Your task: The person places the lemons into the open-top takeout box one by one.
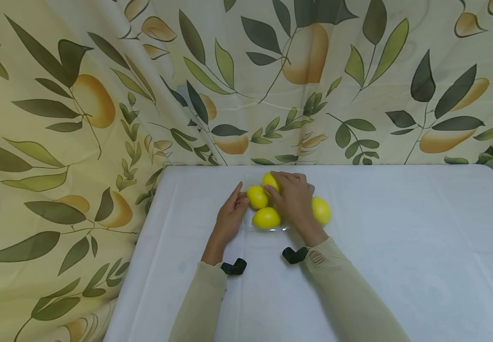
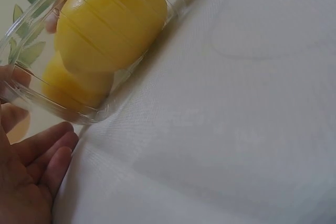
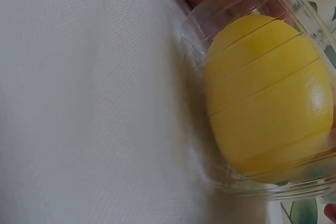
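Observation:
A clear plastic container (image 1: 284, 228) stands on the table with yellow lemons inside. At its left side is my left hand (image 1: 231, 213), thumb and a finger at the rim (image 2: 23, 95) and the other fingers loosely bent beneath. My right hand (image 1: 293, 197) reaches over from the right, thumb and fingers around the farthest lemon (image 1: 270, 180); part of that lemon is hidden. A second lemon (image 1: 257, 197) and a nearer lemon (image 1: 266, 218) lie in the container. Outside it, right of my right wrist, sits another lemon (image 1: 321, 210).
A white cloth (image 1: 400, 247) covers the table. Behind the table's far edge hangs a curtain (image 1: 357, 95) printed with leaves and fruit, and it continues along the left side. Small black devices (image 1: 234, 267) are worn at both wrists.

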Tool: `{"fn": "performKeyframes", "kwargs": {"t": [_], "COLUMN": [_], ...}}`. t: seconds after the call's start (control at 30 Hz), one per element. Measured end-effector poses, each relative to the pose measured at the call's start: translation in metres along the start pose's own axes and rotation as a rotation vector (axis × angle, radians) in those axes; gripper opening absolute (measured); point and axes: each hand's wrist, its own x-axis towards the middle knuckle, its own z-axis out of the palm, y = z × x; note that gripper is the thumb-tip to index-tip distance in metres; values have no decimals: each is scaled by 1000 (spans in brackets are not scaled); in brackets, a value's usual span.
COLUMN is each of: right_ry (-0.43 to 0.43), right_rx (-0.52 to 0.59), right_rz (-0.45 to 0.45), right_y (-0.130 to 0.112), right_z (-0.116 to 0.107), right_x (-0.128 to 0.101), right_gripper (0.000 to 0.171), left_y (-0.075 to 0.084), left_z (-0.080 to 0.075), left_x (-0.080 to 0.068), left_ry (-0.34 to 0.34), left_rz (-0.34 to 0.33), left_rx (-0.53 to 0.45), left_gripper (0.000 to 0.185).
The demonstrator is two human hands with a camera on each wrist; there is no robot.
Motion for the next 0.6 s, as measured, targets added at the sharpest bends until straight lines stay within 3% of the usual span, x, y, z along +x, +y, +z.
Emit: {"fn": "performKeyframes", "kwargs": {"t": [0.27, 0.6], "right_ry": [-61, -77], "right_rx": [-108, -111], "right_rz": [25, 38], "right_y": [-3, -4], "right_z": [0, 0], "right_x": [-1, -1], "right_gripper": [51, 53], "left_y": [-2, -2], "left_z": [0, -1], "left_x": [1, 2], "left_ry": [0, -2], "left_rz": [-9, -12], "left_rx": [-9, 3], "left_gripper": [56, 55]}}
